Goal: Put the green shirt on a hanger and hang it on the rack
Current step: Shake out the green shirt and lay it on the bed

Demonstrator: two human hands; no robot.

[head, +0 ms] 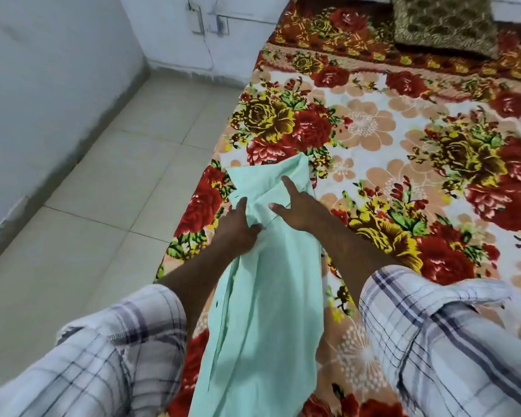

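The pale green cloth shirt (pixel 262 296) lies lengthwise near the left edge of the plush floral blanket (pixel 403 139), which has red and yellow roses on cream. The shirt's near end hangs down between my forearms toward me. My left hand (pixel 238 227) holds a fold of the shirt's upper part, thumb pinched against the fingers over the fabric. My right hand (pixel 297 207) rests on the shirt just beside it, fingers spread and straight, forefinger pointing up along the cloth. Both my arms wear white checked sleeves (pixel 451 335). To the left are the pale tiled floor (pixel 103 188) and a white wall (pixel 42 70). A brown-and-gold patterned cushion (pixel 445 22) sits at the blanket's far end, well apart from the shirt.
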